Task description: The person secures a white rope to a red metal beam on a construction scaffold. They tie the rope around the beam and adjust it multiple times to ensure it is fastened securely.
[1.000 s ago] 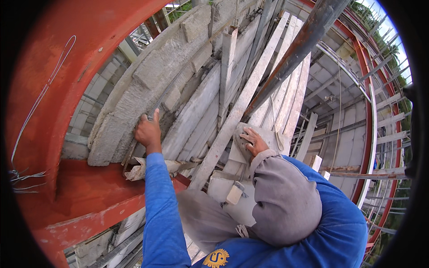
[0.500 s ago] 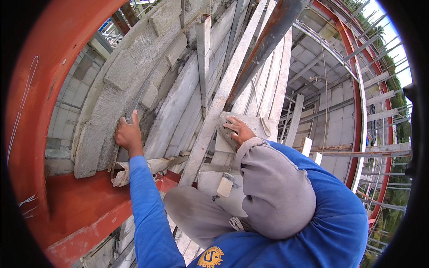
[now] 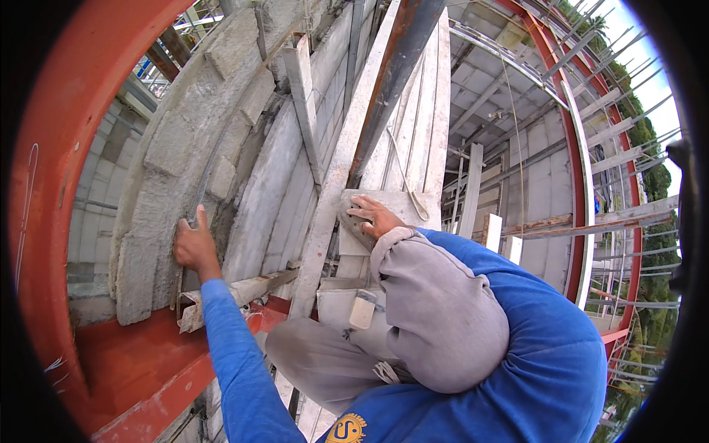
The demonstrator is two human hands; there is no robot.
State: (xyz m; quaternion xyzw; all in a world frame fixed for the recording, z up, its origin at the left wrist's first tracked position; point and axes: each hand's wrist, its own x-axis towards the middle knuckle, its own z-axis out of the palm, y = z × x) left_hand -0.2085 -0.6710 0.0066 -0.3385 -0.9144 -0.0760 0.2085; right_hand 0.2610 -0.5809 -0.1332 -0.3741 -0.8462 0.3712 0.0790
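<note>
My left hand is closed at the edge of a rough, mortar-covered wall, with its thumb pointing up. A thin dark line runs along the wall top above the thumb; whatever the curled fingers hold is hidden. My right hand lies with fingers spread over the edge of a pitted grey slab. Beside that arm is a bent knee in grey cloth. Below the slab, a small tool with a pale rectangular end lies against a whitish surface.
A red steel beam curves along the left, and another red beam crosses below my left hand. A rusty steel pole slants past whitish planks. Scaffold bars stand at right. A mortar-crusted metal channel juts beside my left forearm.
The whole view has shifted, so both hands and most surroundings appear farther left. My left hand stays at the wall edge and my right hand on the slab.
</note>
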